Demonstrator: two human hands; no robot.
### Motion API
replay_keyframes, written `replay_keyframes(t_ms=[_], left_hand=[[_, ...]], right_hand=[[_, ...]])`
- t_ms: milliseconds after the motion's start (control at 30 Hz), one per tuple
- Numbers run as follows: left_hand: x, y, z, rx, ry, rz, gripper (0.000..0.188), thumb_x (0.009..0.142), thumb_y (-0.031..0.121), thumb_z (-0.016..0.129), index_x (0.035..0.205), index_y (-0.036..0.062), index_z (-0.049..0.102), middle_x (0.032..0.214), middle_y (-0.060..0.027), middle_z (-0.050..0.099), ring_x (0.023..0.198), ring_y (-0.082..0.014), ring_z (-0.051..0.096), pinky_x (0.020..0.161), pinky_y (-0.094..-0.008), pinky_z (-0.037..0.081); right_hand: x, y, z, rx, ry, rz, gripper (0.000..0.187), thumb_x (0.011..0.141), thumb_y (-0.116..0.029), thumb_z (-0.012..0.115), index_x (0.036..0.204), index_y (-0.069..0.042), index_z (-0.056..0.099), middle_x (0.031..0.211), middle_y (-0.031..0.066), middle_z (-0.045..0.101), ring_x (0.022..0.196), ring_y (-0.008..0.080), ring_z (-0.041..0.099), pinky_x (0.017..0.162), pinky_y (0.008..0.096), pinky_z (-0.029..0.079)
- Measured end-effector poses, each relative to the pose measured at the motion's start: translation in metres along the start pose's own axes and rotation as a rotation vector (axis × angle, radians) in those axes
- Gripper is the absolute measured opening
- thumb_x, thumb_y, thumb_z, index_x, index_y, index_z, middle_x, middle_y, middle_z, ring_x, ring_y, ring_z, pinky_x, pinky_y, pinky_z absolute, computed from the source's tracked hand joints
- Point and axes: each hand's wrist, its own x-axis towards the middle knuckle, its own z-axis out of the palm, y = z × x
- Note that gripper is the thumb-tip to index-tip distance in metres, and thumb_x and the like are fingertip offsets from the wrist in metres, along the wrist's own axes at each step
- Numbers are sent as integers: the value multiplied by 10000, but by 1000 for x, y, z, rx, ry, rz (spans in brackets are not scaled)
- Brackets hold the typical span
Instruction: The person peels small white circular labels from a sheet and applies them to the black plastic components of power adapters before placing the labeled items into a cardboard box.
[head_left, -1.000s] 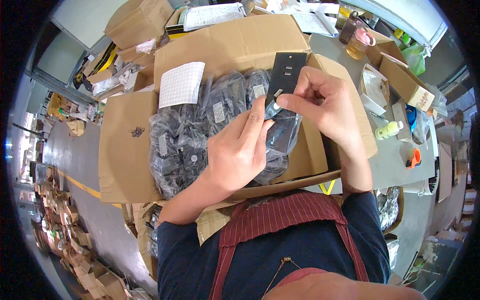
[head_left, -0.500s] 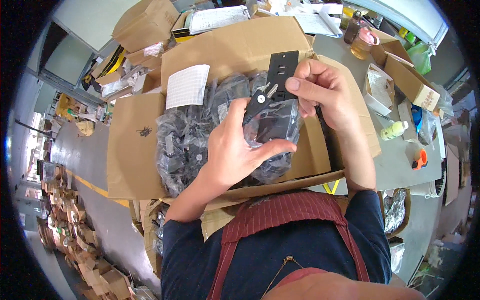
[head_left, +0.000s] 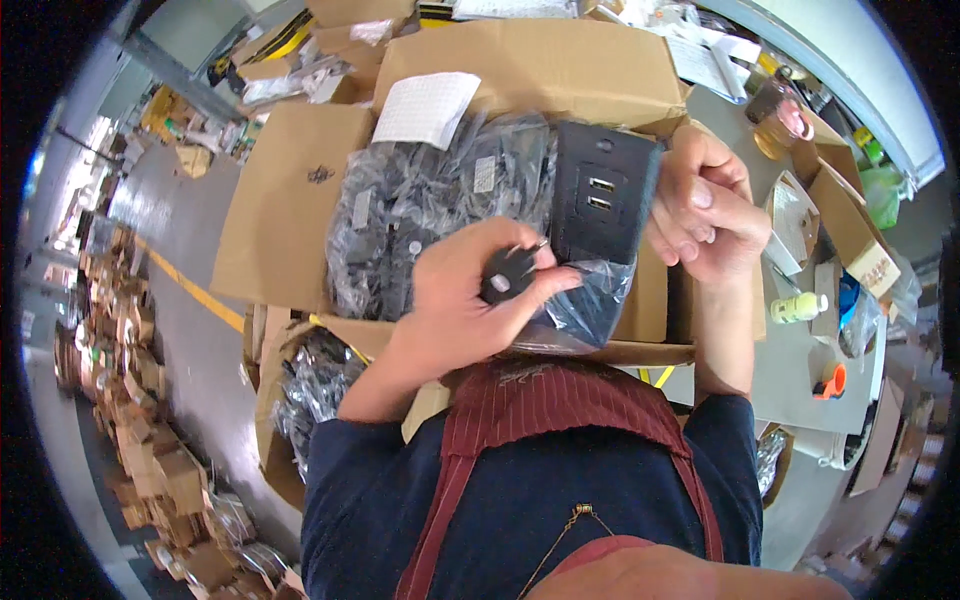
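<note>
My left hand (head_left: 455, 290) is closed round a black power plug (head_left: 508, 275) whose metal prongs stick up between thumb and fingers. Just beyond it, a black socket unit (head_left: 605, 185) with two USB ports shows its face, tilted, above the box. A clear plastic bag (head_left: 590, 305) covers the unit's lower end, close to my left thumb. My right hand (head_left: 710, 210) is beside the unit's right edge, fingers curled in and thumb bent; whatever they pinch is hidden. Beneath, an open cardboard box (head_left: 530, 65) holds several bagged black units (head_left: 375, 235).
A white printed sheet (head_left: 428, 108) lies on the bagged units. On the grey table to the right are a pale green bottle (head_left: 798, 307), an orange tape-like object (head_left: 830, 381) and small cartons (head_left: 795, 225). Another box of bagged parts (head_left: 310, 390) stands low at the left.
The socket unit has turned its broad face toward me and come closer. My right hand has shifted from its face to beside its edge. The plug has tilted in my left hand; the view has shifted.
</note>
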Motion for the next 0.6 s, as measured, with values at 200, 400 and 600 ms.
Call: replay_keyframes(t_ms=[200, 400, 600], left_hand=[[-21, 12, -44, 9, 296, 151, 218, 735, -61, 821, 838, 21, 647, 790, -30, 649, 649, -77, 577, 586, -220, 463], [-30, 37, -92, -178, 369, 266, 156, 838, 10, 691, 933, -27, 574, 865, -151, 644, 664, -122, 563, 551, -237, 427], [-63, 90, -179, -242, 945, 321, 206, 906, 6, 619, 1068, -120, 649, 912, -147, 651, 683, -132, 602, 672, -290, 539]], right_hand=[[1, 1, -5, -46, -2, 17, 217, 905, -136, 586, 744, -52, 468, 527, -29, 368, 379, 93, 384, 364, 264, 366], [2, 7, -10, -206, 153, 86, 135, 906, -145, 612, 849, -43, 544, 563, -33, 367, 412, 81, 386, 390, 253, 362], [5, 15, -27, -251, 205, 174, 201, 941, -157, 600, 1063, 3, 588, 636, -34, 403, 461, 64, 395, 432, 228, 357]])
